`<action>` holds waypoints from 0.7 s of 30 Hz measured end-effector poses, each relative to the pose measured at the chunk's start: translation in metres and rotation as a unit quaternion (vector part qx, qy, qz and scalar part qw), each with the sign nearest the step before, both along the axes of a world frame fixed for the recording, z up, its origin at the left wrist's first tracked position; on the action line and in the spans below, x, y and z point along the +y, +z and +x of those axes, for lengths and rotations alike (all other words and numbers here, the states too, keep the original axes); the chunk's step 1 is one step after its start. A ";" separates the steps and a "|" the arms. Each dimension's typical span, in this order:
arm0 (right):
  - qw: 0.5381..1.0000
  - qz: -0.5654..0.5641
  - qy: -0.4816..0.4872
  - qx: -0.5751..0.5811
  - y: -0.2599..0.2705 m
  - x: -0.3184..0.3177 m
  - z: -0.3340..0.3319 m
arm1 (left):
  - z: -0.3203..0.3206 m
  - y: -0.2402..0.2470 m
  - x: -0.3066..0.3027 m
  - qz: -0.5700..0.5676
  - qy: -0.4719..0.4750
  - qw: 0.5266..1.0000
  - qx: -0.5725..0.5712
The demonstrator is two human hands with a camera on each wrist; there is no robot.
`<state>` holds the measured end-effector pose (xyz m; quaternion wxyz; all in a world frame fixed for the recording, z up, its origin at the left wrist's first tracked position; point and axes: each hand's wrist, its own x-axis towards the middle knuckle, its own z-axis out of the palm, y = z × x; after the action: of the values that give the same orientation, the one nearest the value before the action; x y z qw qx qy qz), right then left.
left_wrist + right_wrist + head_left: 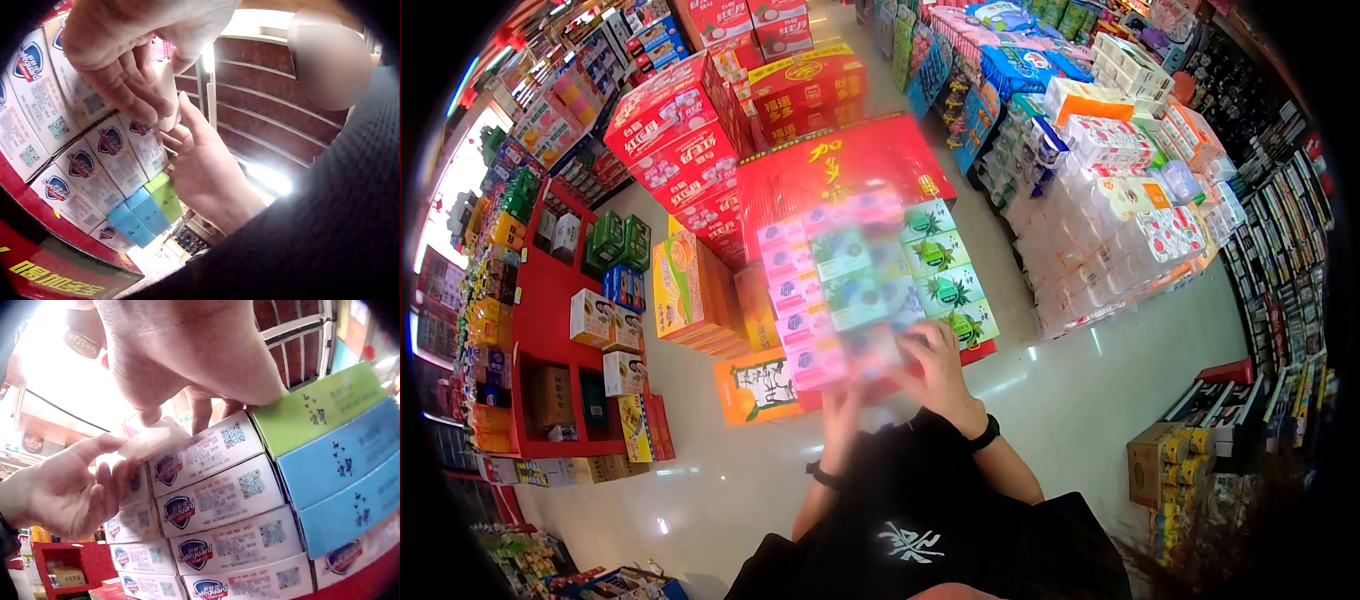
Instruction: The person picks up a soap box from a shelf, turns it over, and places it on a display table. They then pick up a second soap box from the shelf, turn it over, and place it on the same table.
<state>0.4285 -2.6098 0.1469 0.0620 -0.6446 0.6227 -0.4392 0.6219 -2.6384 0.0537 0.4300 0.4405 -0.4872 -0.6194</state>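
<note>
A small pale soap box [156, 439] sits between my two hands at the near top edge of a stack of soap boxes. My left hand [137, 50] pinches it between thumb and fingers. From the other side my right hand [187, 350] holds it, thumb on its near face. White Safeguard soap boxes [215, 512] stand just below, logo ends facing me. Next to them are a green box [322, 409] and blue boxes [350, 462]. In the head view the left hand [840, 415] and right hand [938, 372] meet at the stack's near edge, where motion blurs the box.
Pink boxes [810, 325] and green-white boxes [945, 255] lie in rows on a red carton base [900, 150]. Red cartons [680, 135] and an orange carton [685, 290] rise at the left. Tissue packs [1100, 220] are piled right, across a tiled aisle [1090, 390].
</note>
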 end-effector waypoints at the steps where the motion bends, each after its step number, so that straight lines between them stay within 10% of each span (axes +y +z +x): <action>1: 1.000 -0.011 0.004 -0.008 -0.004 0.001 0.000 | -0.002 0.016 0.001 0.017 -0.013 1.000 0.015; 21: 0.997 -0.047 0.016 -0.064 -0.002 0.030 0.004 | 0.001 0.041 0.004 -0.035 -0.128 0.991 0.017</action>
<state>0.4323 -2.5802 0.1452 0.0785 -0.6275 0.5855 -0.5072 0.6234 -2.6342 0.0951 0.3705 0.3489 -0.5538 -0.6591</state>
